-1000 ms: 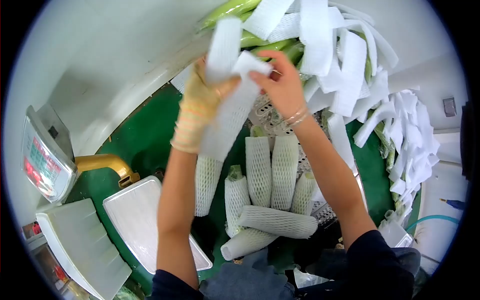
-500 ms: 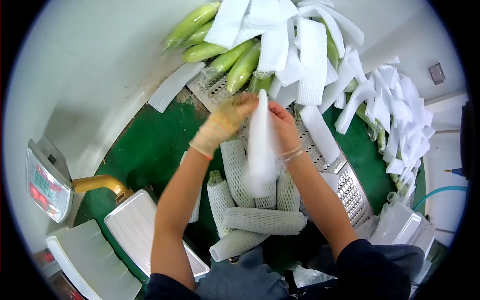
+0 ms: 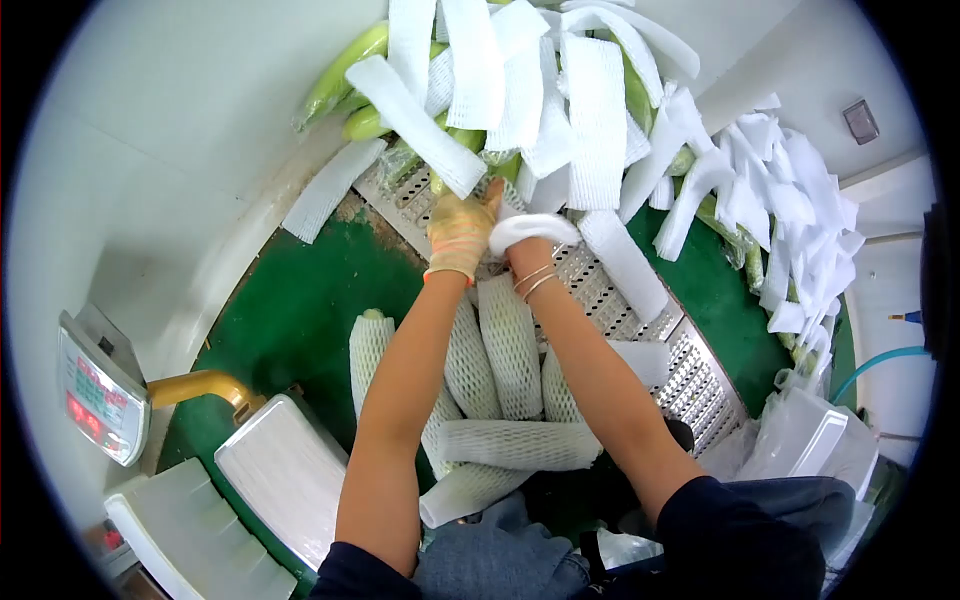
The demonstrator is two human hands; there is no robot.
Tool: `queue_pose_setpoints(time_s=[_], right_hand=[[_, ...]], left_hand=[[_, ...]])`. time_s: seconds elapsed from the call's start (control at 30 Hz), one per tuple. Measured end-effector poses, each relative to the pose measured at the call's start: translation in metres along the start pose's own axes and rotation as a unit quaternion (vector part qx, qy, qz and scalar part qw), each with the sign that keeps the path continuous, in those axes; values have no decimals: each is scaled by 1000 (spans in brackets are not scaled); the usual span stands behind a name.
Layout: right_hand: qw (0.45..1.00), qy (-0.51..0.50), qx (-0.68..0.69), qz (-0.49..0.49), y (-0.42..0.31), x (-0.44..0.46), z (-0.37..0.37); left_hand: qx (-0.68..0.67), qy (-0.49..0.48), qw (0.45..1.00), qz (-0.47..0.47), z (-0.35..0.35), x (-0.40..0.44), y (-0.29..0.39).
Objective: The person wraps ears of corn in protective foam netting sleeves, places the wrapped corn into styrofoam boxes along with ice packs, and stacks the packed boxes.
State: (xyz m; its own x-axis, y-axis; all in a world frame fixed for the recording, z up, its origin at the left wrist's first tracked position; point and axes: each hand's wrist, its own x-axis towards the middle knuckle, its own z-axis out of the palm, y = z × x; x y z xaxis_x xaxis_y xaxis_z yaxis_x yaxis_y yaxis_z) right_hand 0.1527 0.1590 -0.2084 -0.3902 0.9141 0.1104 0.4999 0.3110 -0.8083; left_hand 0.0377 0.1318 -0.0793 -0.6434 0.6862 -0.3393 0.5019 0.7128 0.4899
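Observation:
My left hand (image 3: 462, 232), in a yellowish knit glove, is curled at the lower edge of the pile, beside a vegetable's end; what its fingers hold is hidden. A white foam net sleeve (image 3: 535, 230) is bunched like a ring around my right hand (image 3: 528, 256), covering its fingers. Just beyond lie long green vegetables (image 3: 345, 75) like eggplants or gourds, some in clear film, under several flat foam sleeves (image 3: 598, 120). Below my hands, several vegetables in foam nets (image 3: 510, 345) stand side by side, with a netted one (image 3: 518, 444) lying across in front.
A scale with a lit display (image 3: 100, 395) and metal pan (image 3: 280, 475) stands at left, a white plastic bin (image 3: 200, 540) beside it. More foam sleeves (image 3: 790, 210) heap over vegetables at right. A perforated metal strip (image 3: 700, 375) crosses the green surface (image 3: 280, 310).
The foam sleeve, held upright between both hands, is now bunched around my right hand. My left hand has moved slightly down and left. Another flat sleeve now lies over the vegetables at upper left.

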Motion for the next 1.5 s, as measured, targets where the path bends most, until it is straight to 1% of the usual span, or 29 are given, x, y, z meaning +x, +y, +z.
queue_pose_setpoints(time_s=[0.03, 0.07, 0.1, 0.13, 0.17, 0.2, 0.27, 0.37, 0.4, 0.43, 0.5, 0.53, 0.6, 0.67, 0.73, 0.8, 0.83, 0.87, 0.9, 0.93, 1.0, 1.03, 1.1, 1.17, 1.3, 1.37, 1.4, 1.47, 1.5], right_hand=[[966, -20, 157, 205, -51, -13, -23], [978, 26, 168, 124, -74, -28, -37], [981, 73, 178, 41, -88, -41, -45], [988, 71, 138, 24, -90, -46, -49], [993, 36, 102, 45, -125, -55, -73], [996, 1, 64, 67, -168, -64, -104], [995, -54, 55, 67, -196, -75, -135], [987, -133, 79, 53, -191, -59, -139], [980, -162, 111, 41, -186, -47, -134], [979, -164, 112, 39, -183, -32, -127], [949, -91, 280, 115, -178, 2, -110], [936, -96, 295, 164, -169, 15, -99], [897, -50, 387, 205, -103, 24, -48], [864, -4, 466, 192, -34, 20, 3], [953, 7, 211, 219, -11, 11, 14], [943, -53, 238, 228, -55, 3, -18], [928, -111, 261, 241, -71, -5, -32], [972, -165, 123, 115, -72, -5, -37], [972, -171, 120, 111, -74, -8, -40], [957, -275, 59, 72, -94, -12, -53], [902, -423, -50, -68, -150, -6, -79], [930, -346, -64, -108, -163, -2, -66], [959, -211, -77, -173, -188, 19, -18], [953, -139, -145, -225, -212, 49, 48], [951, -39, -205, -227, -218, 94, 139], [904, -295, -222, -216, -205, 97, 131], [914, -313, -156, -203, -197, 95, 118], [944, -154, 77, -283, -177, 76, 71], [925, -232, 271, -131, -175, 63, 36]], left_hand=[[3, -1, 1000, -1, 14, 2, -19], [46, 41, 971, 231, 38, 10, -52], [-113, -35, 964, 239, 39, -1, -63], [-269, -112, 929, 226, 41, -12, -74], [-468, -236, 845, 109, 46, -31, -82], [-632, -300, 713, -50, 50, -49, -91], [-519, -137, 832, 140, 38, -115, -89], [-204, -103, 932, 281, -59, -163, -59], [-118, -72, 953, 270, -60, -153, -55], [-180, -15, 945, 271, -56, -138, -53], [-332, 46, 907, 256, -55, -105, -45], [-422, 17, 892, 164, -38, -79, -50], [-612, 10, 790, -32, -6, -29, -58], [-428, 75, 897, 85, 57, 26, -99], [-432, 95, 896, 43, 49, 18, -82], [-456, 88, 886, 1, 2, -28, -48], [-482, 44, 872, 77, -3, -43, -51], [-506, 5, 848, 156, -8, -52, -54], [-525, -34, 818, 234, -13, -56, -55], [-299, 44, 856, 418, -31, -53, -79], [-262, 28, 895, 361, -71, -64, -117], [-454, -65, 880, 123, -86, -82, -125], [-500, 34, 866, 5, -110, -87, -152], [-401, 214, 890, -16, -99, -67, -213], [-207, 141, 956, -152, -95, -62, -262], [-111, 112, 984, -87, -78, -74, -258], [-107, 82, 988, -72, -81, -82, -251], [-190, 76, 979, -5, -69, -71, -267], [-272, 96, 956, 41, -54, -63, -286]])
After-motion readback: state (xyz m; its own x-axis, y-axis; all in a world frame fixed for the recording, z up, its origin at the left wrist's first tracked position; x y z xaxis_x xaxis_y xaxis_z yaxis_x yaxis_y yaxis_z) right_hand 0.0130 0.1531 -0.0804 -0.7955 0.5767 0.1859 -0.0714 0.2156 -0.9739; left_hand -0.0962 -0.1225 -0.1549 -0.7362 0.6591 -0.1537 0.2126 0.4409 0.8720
